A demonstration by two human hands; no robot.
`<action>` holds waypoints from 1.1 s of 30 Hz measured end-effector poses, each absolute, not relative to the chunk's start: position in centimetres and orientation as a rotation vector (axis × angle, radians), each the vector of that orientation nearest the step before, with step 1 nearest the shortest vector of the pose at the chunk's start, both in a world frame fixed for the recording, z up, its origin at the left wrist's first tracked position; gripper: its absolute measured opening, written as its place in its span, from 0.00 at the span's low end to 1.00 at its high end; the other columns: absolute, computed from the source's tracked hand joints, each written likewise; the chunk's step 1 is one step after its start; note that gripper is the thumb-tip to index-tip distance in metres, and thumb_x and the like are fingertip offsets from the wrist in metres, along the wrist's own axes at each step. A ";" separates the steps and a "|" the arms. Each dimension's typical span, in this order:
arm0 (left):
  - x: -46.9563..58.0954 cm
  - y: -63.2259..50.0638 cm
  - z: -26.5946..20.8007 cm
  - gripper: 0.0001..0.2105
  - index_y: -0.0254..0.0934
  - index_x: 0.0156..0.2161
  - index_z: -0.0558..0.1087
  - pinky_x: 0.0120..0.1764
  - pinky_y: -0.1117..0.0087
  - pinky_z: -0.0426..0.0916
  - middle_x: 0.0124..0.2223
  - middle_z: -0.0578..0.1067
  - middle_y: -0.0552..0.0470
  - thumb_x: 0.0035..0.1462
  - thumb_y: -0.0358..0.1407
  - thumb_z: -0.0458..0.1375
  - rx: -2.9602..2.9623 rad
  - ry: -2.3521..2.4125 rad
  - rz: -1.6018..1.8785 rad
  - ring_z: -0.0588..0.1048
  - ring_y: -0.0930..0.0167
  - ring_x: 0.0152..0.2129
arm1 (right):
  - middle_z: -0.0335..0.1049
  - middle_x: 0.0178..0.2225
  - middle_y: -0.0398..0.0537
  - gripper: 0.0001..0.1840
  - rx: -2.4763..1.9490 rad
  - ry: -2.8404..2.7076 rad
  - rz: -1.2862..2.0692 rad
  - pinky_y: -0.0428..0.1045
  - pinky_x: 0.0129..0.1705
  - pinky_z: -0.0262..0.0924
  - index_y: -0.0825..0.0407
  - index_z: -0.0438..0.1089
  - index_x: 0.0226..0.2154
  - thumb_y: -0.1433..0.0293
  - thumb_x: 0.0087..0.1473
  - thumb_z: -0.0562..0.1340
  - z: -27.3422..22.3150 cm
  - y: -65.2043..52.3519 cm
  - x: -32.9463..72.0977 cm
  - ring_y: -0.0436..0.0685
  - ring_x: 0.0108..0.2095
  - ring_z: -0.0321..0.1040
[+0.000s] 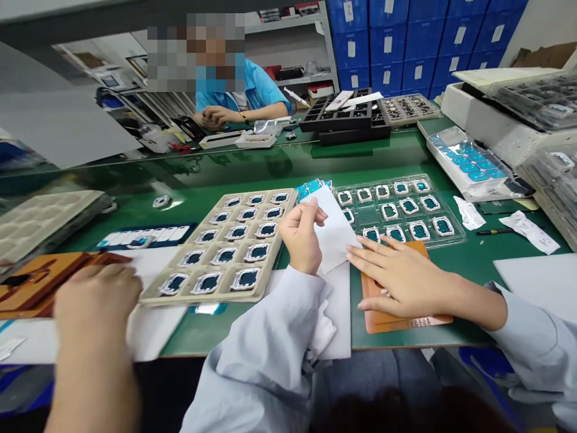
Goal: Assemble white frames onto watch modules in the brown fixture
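Observation:
My left hand (304, 234) is raised in front of a white sheet (336, 231), its fingers curled together in a pinch. Whatever lies between those fingertips, if anything, is hidden. Flat and with fingers spread, my right hand (401, 276) rests on an orange plate fixture (374, 316); its fingertips reach the sheet's lower right corner. Behind the sheet shows a strip of blue stickers (311, 187). Left of my hands lies a beige tray (155, 297) with rows of small white frames with dark centres. A clear tray (367, 213) beyond my right hand holds similar frames.
A blurred co-worker's hand (97, 294) reaches in at the left, beside another orange fixture (33, 276). Across the bench sits a person in blue (265, 90). Bagged blue stickers (473, 159), crumpled white paper (469, 213), a pen (493, 231) and stacked trays (552, 186) lie at right.

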State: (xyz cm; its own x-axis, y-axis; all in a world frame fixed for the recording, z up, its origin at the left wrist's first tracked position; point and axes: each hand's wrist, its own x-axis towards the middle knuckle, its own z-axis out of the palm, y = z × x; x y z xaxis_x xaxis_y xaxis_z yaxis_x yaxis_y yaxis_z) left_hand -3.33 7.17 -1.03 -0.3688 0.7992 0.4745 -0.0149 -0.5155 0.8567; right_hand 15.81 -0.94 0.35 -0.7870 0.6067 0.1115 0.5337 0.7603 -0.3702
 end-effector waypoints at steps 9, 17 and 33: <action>-2.3 5.6 -1.0 0.25 0.36 0.17 0.63 0.31 0.71 0.66 0.18 0.66 0.57 0.58 0.49 0.59 1.584 1.010 1.807 0.69 0.76 0.20 | 0.54 0.67 0.54 0.30 -0.687 -2.322 0.843 0.64 0.66 0.52 0.48 0.61 0.64 0.50 0.67 0.53 1.2 0.2 18.4 0.63 0.67 0.50; -2.0 4.7 -0.7 0.28 0.35 0.16 0.65 0.26 0.71 0.67 0.18 0.69 0.53 0.65 0.49 0.52 1.952 0.792 1.552 0.71 0.74 0.19 | 0.70 0.52 0.57 0.33 -0.682 -2.472 0.604 0.59 0.54 0.62 0.53 0.69 0.54 0.52 0.53 0.70 1.8 0.0 21.8 0.64 0.53 0.64; -2.2 3.7 -0.3 0.18 0.35 0.26 0.73 0.30 0.72 0.70 0.27 0.77 0.47 0.67 0.38 0.52 2.296 0.425 1.300 0.75 0.73 0.25 | 0.67 0.48 0.55 0.14 -0.421 -2.438 0.680 0.51 0.49 0.65 0.54 0.71 0.50 0.69 0.61 0.63 1.9 -0.4 21.2 0.57 0.49 0.67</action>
State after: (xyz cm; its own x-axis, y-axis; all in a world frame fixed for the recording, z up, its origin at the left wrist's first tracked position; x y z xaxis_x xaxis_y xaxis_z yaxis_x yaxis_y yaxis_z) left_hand -2.19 3.75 -0.29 0.5047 0.4783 0.7187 0.0385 -0.8441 0.5348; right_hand 21.19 -0.37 1.90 -0.7893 0.4308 0.4376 0.1419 0.8213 -0.5526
